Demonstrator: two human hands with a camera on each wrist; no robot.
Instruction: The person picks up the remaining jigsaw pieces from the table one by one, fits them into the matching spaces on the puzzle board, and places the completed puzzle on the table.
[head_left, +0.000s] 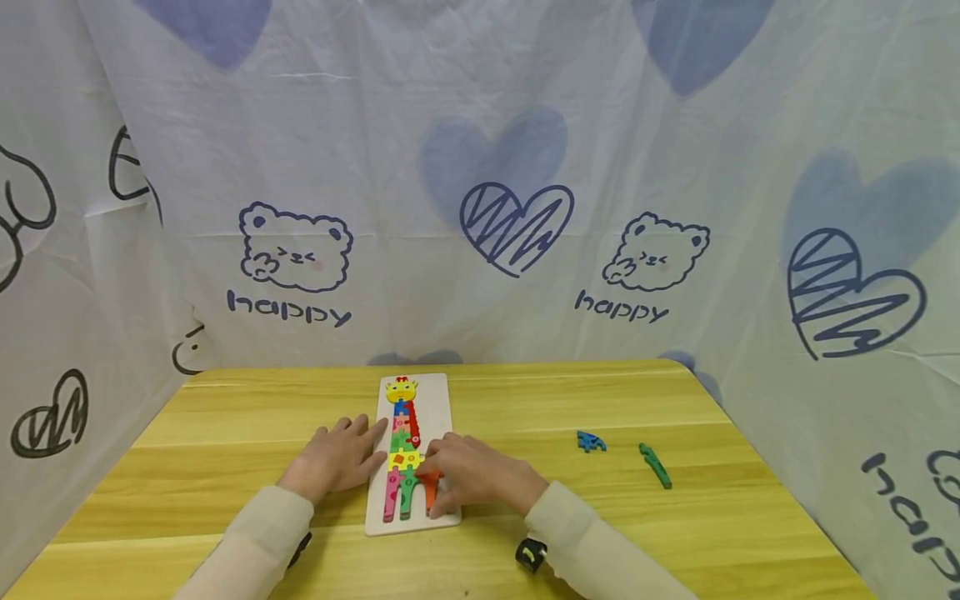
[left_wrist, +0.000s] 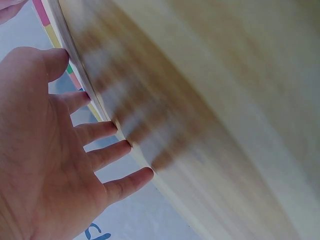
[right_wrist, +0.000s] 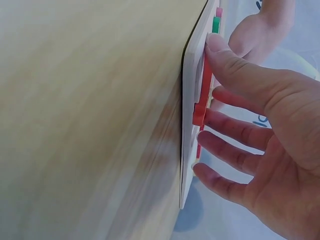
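Observation:
A white puzzle board [head_left: 433, 402] lies on the table with its long side pointing away from me. Colourful jigsaw pieces form a giraffe [head_left: 402, 425] on it, with a yellow head at the far end. My left hand [head_left: 337, 460] rests along the board's left side, fingers spread; in the left wrist view its fingertips meet the table beside the board edge. Over the near right part, my right hand [head_left: 480, 475] holds an orange leg piece [right_wrist: 199, 114] between thumb and fingers. That piece lies low over the board, beside the green leg, and is partly hidden by the hand.
To the right of the board, a blue puzzle piece [head_left: 591, 442] and a long green puzzle piece [head_left: 656, 467] lie loose on the wooden table [head_left: 517, 400]. A white cloth [head_left: 405, 275] with hearts and bears hangs behind and at both sides.

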